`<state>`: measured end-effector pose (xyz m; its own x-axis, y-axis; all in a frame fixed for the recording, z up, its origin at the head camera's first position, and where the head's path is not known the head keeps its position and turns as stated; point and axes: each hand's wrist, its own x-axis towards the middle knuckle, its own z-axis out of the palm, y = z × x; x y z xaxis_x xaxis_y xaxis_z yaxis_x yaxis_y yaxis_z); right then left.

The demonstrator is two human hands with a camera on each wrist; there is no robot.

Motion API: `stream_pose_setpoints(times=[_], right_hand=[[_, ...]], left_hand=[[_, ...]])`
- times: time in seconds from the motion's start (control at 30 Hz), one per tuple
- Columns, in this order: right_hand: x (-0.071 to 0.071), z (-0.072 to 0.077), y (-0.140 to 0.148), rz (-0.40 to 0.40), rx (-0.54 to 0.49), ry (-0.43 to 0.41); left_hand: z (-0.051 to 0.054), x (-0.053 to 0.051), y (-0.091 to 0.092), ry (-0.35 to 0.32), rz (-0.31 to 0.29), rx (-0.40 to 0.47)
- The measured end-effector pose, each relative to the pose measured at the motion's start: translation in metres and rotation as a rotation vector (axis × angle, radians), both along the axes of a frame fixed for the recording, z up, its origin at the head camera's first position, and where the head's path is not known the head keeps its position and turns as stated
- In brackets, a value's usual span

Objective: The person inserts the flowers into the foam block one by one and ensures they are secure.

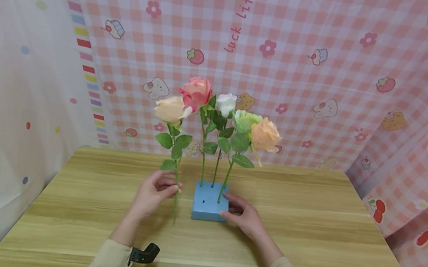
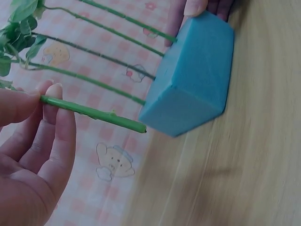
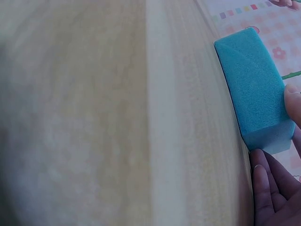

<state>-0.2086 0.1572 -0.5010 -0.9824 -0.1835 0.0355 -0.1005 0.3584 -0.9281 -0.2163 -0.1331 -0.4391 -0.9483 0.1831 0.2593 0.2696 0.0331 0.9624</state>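
In my left hand (image 1: 155, 193) is a cream artificial rose (image 1: 170, 110), its green stem (image 2: 94, 113) pinched between thumb and fingertips. The stem's cut end hangs free, left of a blue foam block (image 1: 208, 214) on the table. My right hand (image 1: 244, 216) holds the block at its right side, thumb near the front corner and fingers farther back. Standing in the block are a pink rose (image 1: 196, 92), a white rose (image 1: 226, 105), a green rose (image 1: 245, 121) and a peach-orange rose (image 1: 265, 135). A small dark hole (image 1: 203, 201) shows in the block's top, front left.
The wooden table (image 1: 307, 223) extends to both sides of the block. Behind it hangs a pink checked curtain (image 1: 291, 85), with a white dotted curtain (image 1: 20, 63) at the left. Black wrist mounts (image 1: 144, 254) sit on both forearms.
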Motion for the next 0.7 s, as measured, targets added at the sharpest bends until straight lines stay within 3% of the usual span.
stream_pose_setpoints(times=[0.37, 0.7], right_hand=[[-0.001, -0.001, 0.001, 0.01, -0.002, 0.002], [-0.002, -0.003, 0.001, 0.014, -0.009, 0.007]], left_hand=[[0.003, -0.002, 0.02, 0.036, -0.015, 0.024], [0.005, -0.002, 0.036, 0.076, -0.01, -0.024]])
